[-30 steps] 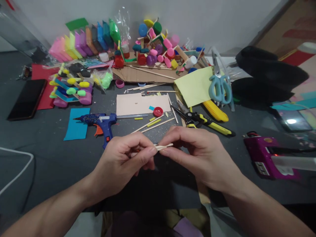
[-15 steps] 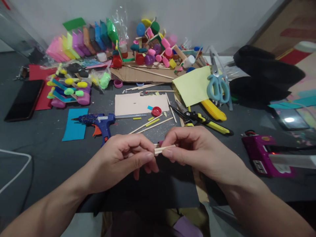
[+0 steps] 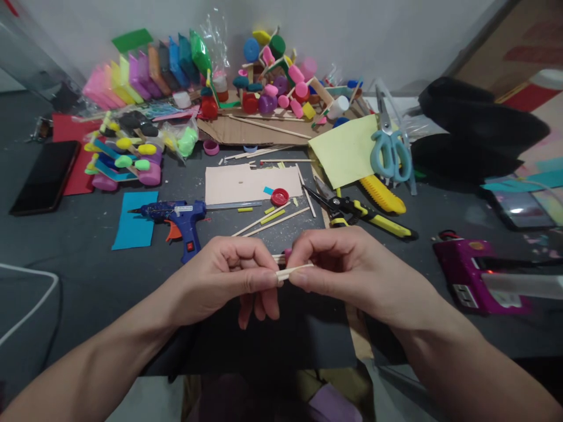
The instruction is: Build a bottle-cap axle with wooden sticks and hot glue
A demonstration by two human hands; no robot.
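Observation:
Between my two hands, above the near part of the table, are short pale wooden sticks (image 3: 285, 273). My left hand (image 3: 235, 272) pinches their left end between thumb and forefinger, its other fingers hanging below. My right hand (image 3: 336, 261) is closed on the right part of the same sticks. Just behind them, a bit of dark pink (image 3: 287, 254) and more stick ends show between the fingers; the rest is hidden. Beyond my hands lie longer wooden sticks (image 3: 279, 223), a red bottle cap (image 3: 280, 197) and a piece of pale cardboard (image 3: 229, 183).
A blue glue gun (image 3: 180, 212) lies left on blue paper (image 3: 127, 228). Black-and-yellow pliers (image 3: 352, 208), a yellow cutter (image 3: 383, 194) and scissors (image 3: 389, 149) lie right. A purple device (image 3: 468, 272) sits far right. Small colourful models (image 3: 127, 161) and clay packs (image 3: 145, 73) stand behind.
My left thumb and forefinger have closed onto the left end of the sticks, and the sticks' right end sits slightly lower. The right hand keeps its grip.

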